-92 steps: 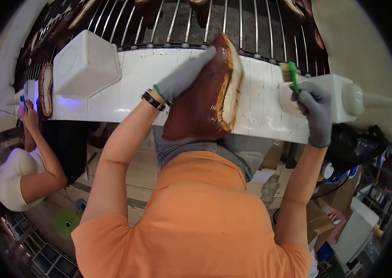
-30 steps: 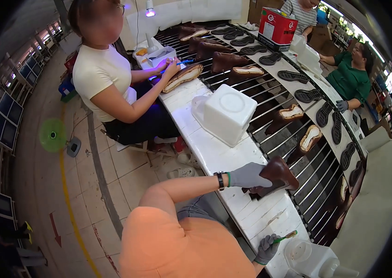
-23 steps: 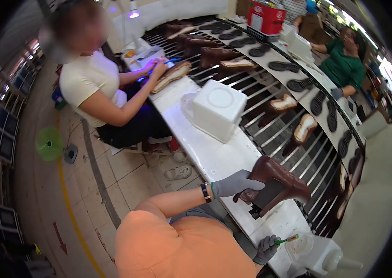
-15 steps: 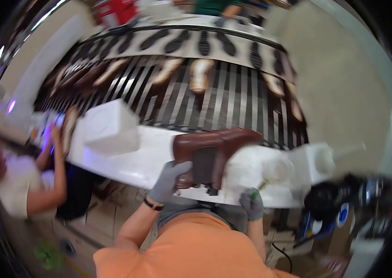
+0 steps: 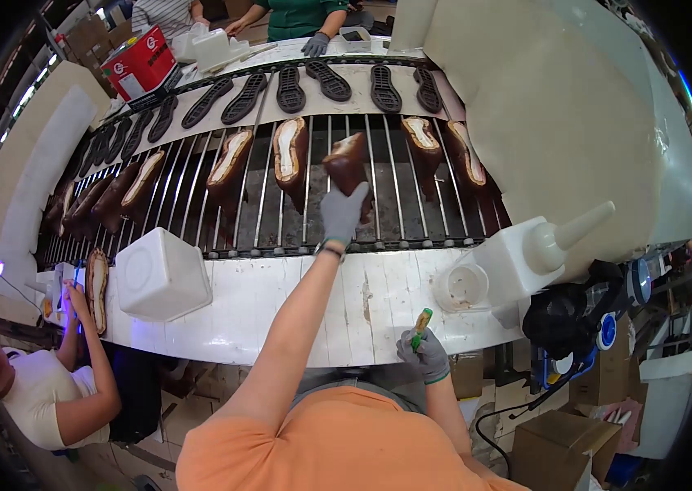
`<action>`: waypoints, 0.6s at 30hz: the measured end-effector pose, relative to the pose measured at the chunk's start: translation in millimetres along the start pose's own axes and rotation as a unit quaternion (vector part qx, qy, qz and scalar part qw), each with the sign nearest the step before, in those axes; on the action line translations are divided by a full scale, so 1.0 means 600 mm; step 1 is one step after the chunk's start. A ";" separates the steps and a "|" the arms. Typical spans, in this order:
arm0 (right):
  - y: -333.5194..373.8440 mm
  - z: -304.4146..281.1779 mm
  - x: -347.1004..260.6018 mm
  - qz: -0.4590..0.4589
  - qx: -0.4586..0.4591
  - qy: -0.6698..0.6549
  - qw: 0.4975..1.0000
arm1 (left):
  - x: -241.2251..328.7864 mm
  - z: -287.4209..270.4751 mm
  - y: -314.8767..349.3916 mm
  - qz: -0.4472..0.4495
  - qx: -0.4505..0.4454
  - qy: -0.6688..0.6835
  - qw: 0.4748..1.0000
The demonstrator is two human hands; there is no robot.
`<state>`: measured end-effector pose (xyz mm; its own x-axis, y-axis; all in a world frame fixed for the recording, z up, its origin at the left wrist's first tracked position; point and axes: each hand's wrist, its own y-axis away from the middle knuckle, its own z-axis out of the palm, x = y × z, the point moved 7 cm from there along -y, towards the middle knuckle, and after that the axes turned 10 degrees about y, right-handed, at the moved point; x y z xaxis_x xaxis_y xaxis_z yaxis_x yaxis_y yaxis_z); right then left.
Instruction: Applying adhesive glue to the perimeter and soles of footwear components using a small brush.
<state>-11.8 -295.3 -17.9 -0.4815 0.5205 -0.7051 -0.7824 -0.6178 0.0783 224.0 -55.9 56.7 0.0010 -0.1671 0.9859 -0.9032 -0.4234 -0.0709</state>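
Observation:
A brown leather boot is over the slatted metal rack, its pale sole side tilted upward. My left hand, in a grey glove with the arm stretched forward, grips its near side; the fingertips are partly hidden. Close to the near table edge, my gloved right hand is closed around a small green-handled brush, bristles up. The white tabletop lies between my hands and the rack. A clear round cup sits beyond the brush.
Several upturned brown boots rest on the rack, with black soles on a shelf behind. A white plastic container is at left, a spouted white bottle at right. Co-workers are at left and across.
My left hand has carried the boot from the table forward onto the rack. The right hand still holds the brush near the table edge. The view has shifted.

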 end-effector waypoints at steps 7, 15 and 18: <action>0.001 -0.004 -0.007 -0.015 0.036 0.024 0.999 | -0.044 0.114 -0.098 0.105 -0.147 -0.319 0.930; -0.060 0.053 -0.053 -0.055 0.092 0.037 0.994 | -0.021 0.044 0.103 0.224 -0.110 -0.189 0.950; -0.133 0.127 -0.114 -0.133 0.104 0.517 0.839 | -0.034 0.053 0.211 0.294 -0.199 -0.179 0.918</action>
<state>53.3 -236.9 77.6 0.2362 -0.2316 -0.9437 -0.9118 -0.3886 -0.1329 123.2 -134.7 22.7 -0.4595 -0.5753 0.6767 -0.8781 0.1796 -0.4436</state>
